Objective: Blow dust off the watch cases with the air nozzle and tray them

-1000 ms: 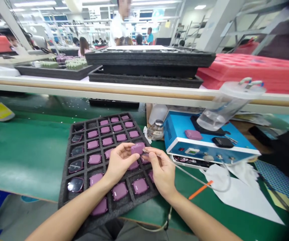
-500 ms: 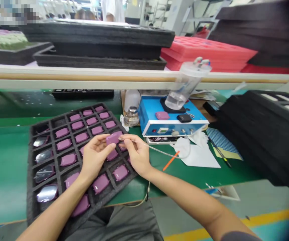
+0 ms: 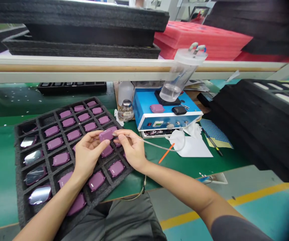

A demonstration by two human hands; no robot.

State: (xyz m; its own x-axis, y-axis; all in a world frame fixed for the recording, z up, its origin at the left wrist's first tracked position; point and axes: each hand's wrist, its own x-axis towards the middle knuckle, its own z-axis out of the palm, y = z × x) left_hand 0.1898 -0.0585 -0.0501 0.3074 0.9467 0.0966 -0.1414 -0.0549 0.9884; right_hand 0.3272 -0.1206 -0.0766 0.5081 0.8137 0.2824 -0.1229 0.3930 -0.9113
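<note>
Between thumb and fingers, my left hand (image 3: 90, 150) grips a purple watch-shaped casing (image 3: 106, 135) above a black foam tray (image 3: 18, 170). My right hand (image 3: 133, 149) is closed on the end of a thin clear tube (image 3: 156, 146), whose tip meets the casing's right edge. From there the tube curves right toward a blue machine (image 3: 140, 110). Purple casings (image 3: 61, 159) fill many of the tray's compartments. In the left column lie pieces with dark, glossy faces (image 3: 40, 194).
On the blue machine stand a clear cylinder (image 3: 178, 77) of liquid, a purple casing (image 3: 156, 108) and a black one (image 3: 179, 110). Left of it is a glass bottle (image 3: 126, 110). An orange stick (image 3: 166, 153) and white paper (image 3: 194, 147) lie rightward. Black foam trays (image 3: 255, 130) are stacked at right.
The view has tilted down and shifted slightly, so the scene sits higher and further left. Both hands keep their hold, with the tube tip still at the casing's edge.
</note>
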